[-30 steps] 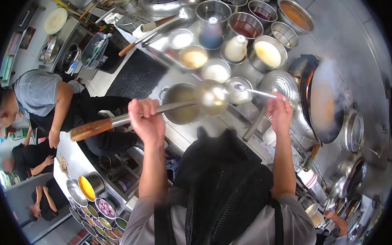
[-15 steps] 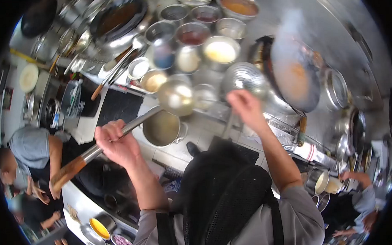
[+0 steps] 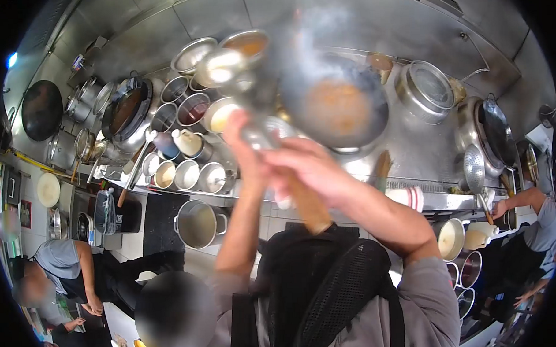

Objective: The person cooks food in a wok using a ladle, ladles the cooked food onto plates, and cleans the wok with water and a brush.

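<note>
A metal ladle [image 3: 306,203] with a wooden handle end slants across the middle of the head view. My left hand [image 3: 243,144] is closed around its metal shaft. Just below, my right hand [image 3: 308,163] is closed on the handle near the wooden part; motion smears its fingers. The blurred ladle bowl looks raised over metal containers, left of a dark wok [image 3: 374,124]. Inside that wok lies orange-brown food [image 3: 337,107] under rising smoke or steam. A pot with a pale yellow liquid [image 3: 219,116] stands close to my left hand.
Seasoning containers [image 3: 193,109] crowd the counter at left. A large two-handled pot [image 3: 197,224] stands below them. At right are a lidded metal pot [image 3: 425,92] and a perforated skimmer [image 3: 474,170]. One co-worker [image 3: 67,266] is at far left, another person's arm [image 3: 527,201] at right.
My right hand has left the skimmer area and joined my left hand on the ladle. The ladle has swung toward the wok side. The camera view has shifted, showing more of the back wall.
</note>
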Demonstrator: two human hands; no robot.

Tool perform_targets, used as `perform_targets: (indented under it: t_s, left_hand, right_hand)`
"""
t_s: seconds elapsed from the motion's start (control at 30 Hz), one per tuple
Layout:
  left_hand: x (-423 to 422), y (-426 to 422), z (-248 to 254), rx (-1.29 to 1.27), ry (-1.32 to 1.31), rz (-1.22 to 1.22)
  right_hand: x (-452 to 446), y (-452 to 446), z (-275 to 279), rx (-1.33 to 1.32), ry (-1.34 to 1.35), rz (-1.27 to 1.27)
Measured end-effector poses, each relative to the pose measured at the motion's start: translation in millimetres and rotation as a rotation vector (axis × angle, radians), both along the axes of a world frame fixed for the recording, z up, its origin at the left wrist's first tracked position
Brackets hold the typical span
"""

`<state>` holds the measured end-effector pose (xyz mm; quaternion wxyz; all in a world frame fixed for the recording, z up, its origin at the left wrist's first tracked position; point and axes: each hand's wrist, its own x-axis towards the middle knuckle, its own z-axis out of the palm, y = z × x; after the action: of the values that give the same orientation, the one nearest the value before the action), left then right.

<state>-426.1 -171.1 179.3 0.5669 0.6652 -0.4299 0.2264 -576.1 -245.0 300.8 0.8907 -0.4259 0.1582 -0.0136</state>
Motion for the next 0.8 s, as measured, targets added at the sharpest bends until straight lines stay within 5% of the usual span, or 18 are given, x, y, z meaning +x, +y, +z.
perform_targets:
  t_s: [0.07,0.1,0.2,0.37,0.5,0.63,0.8]
  left_hand:
    - [-49.9,-45.1,-68.2,0.058,0.176,0.113]
    - [-72.6,-62.8,-85.4,0.188,0.117,-0.017]
    - [-123.8,-131.0,-127.9,0.405,-0.029,-0.238]
    - [-134.3,-186.2,-173.6,0.700,0.021,-0.191]
    - [-116.5,-185.3,-196.4,0.703,0.060,-0.248]
    - [-114.5,-185.9,-192.2,0.647,0.120,-0.277]
    - [-129.4,-171.7,-165.3,0.482,-0.003,-0.153]
  right_hand:
    - [-38.0,-61.2,-43.6,-0.202,0.097,-0.060]
    - [-55.3,-87.8,-73.0,-0.330,0.116,-0.094]
    - [-98.0,-153.7,-126.3,-0.703,0.289,-0.164]
    - [-139.5,-247.2,-208.5,-1.491,0.356,-0.339]
    - [-151.6,-282.7,-234.4,-1.626,0.548,-0.335]
    - [-160.0,-269.4,-227.5,-1.381,0.463,-0.268]
    - [-153.3,-262.0,-185.3,0.135,0.284,-0.248]
